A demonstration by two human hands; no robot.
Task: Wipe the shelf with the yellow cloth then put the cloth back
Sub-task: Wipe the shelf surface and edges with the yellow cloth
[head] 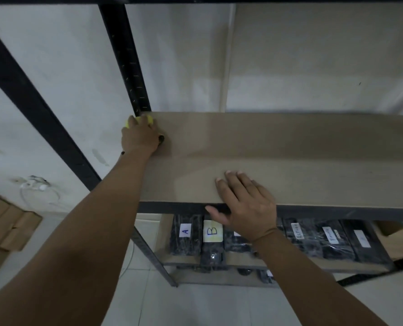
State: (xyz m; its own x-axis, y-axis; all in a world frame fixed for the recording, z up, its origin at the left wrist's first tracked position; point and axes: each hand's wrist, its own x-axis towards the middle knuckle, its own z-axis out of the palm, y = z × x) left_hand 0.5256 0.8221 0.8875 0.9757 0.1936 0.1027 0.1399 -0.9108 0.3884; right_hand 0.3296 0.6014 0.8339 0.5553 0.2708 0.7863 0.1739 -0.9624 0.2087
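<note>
A bare tan shelf board (301, 151) runs across the middle of the view on a black metal rack. My left hand (141, 137) is stretched to the board's far left corner, fingers closed over the yellow cloth (137, 119), of which only a small bright edge shows past my fingertips. My right hand (245, 203) lies flat on the front edge of the board, fingers spread, thumb hanging over the black front rail, holding nothing.
Black rack uprights (127, 60) rise at the left, one right beside the cloth. On the lower shelf stand several dark wrapped packs (186, 236) with white labels, two marked A and B. Cardboard boxes (5, 222) lie on the floor at the left by a white wall.
</note>
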